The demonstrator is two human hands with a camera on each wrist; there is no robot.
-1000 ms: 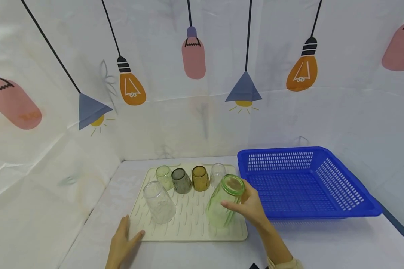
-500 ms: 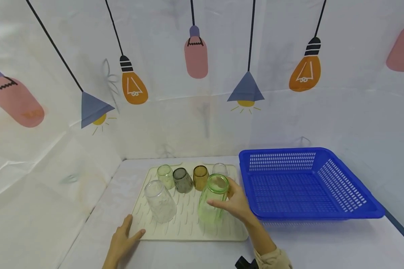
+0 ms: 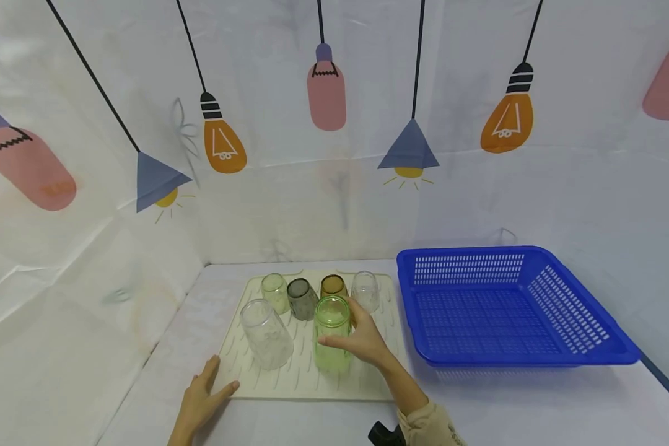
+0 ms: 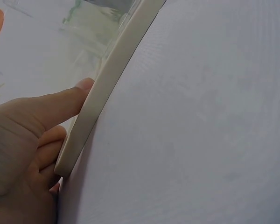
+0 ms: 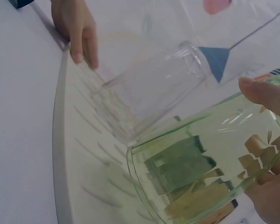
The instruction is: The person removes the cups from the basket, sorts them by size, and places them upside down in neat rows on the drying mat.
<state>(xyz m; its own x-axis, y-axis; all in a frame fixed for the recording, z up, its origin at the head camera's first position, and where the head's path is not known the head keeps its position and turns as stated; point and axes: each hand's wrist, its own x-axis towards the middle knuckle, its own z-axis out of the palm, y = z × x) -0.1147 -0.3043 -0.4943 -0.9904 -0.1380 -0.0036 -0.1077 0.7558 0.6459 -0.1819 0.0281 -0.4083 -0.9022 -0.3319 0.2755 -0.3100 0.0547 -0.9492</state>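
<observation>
My right hand (image 3: pixel 362 337) grips a large green glass (image 3: pixel 332 353), thumb on one side and fingers on the other. The glass is upside down; in the right wrist view its rim is close to the cream draining mat (image 5: pixel 65 140), and I cannot tell whether they touch. Left of it a large clear glass (image 3: pixel 266 334) stands inverted on the mat. Behind are a small pale green glass (image 3: pixel 274 293), a grey one (image 3: pixel 302 300), a partly hidden amber one (image 3: pixel 333 286) and a clear one (image 3: pixel 366 291). My left hand (image 3: pixel 197 399) rests at the mat's front left corner, thumb along its front edge.
A blue plastic basket (image 3: pixel 535 358) with perforated sides stands right of the mat on the white table (image 3: pixel 524 409). A white sheet printed with lamps (image 3: pixel 290 204) hangs behind and at the left. A black object (image 3: pixel 387 433) shows beside the right sleeve.
My right hand has carried the large green glass leftward over the mat, so it now partly covers the amber glass and uncovers the small clear one. The left hand stays at the corner.
</observation>
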